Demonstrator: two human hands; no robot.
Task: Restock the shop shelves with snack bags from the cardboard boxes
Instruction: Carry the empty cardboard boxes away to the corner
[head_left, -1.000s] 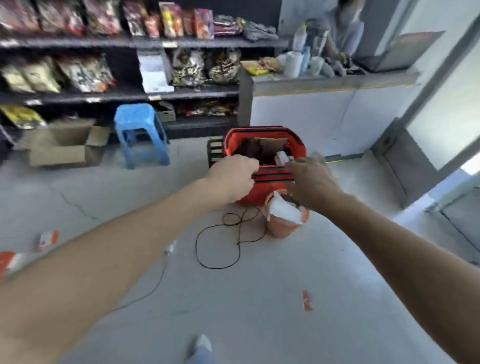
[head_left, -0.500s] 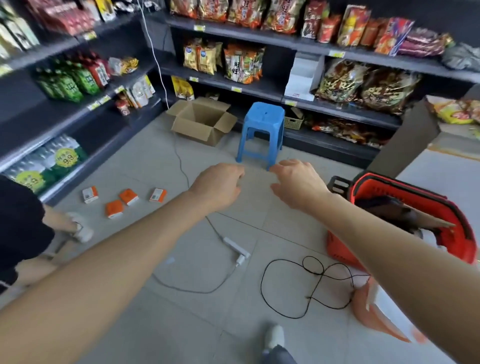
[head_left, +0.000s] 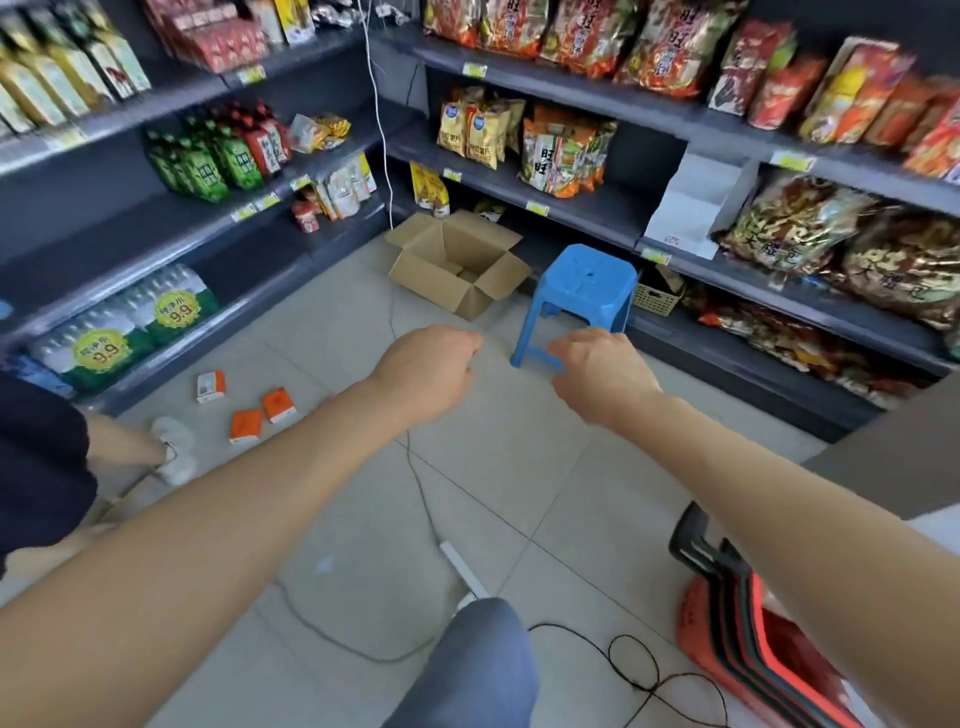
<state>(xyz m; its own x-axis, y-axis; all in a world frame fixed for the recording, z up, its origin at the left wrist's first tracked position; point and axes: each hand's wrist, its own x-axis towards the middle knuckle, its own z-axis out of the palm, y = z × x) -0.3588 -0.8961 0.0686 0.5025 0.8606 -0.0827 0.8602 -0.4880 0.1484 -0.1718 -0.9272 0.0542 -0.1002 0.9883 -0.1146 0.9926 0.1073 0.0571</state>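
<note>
**Empty-handed approach to the open box in the corner**

Both hands are stretched out ahead over the floor tiles and hold nothing. The left hand has its fingers loosely curled under, and the right hand hangs with its fingers drooping and slightly apart. Neither touches anything.

The cardboard box sits on the floor in the corner where the two runs of shelves meet, with its flaps spread open. It is beyond both hands and just left of the blue stool. What shows of its inside is bare cardboard, and I cannot tell whether any bags lie lower down. Snack bags already stand on the shelves directly behind and above it, with dark gaps beside them.

The step in hand looks like closing in on that box. To do it well, mind the footing first, because a thin cable and a power strip cross the tiles straight along the path. Small orange packs lie to the left, near another person's shoe. Pass left of the stool rather than reaching over it, crouch close, and check inside the box before committing. Soft bags crush, so lift them by the body with both hands and set them upright, facing forward, in a gap
</note>
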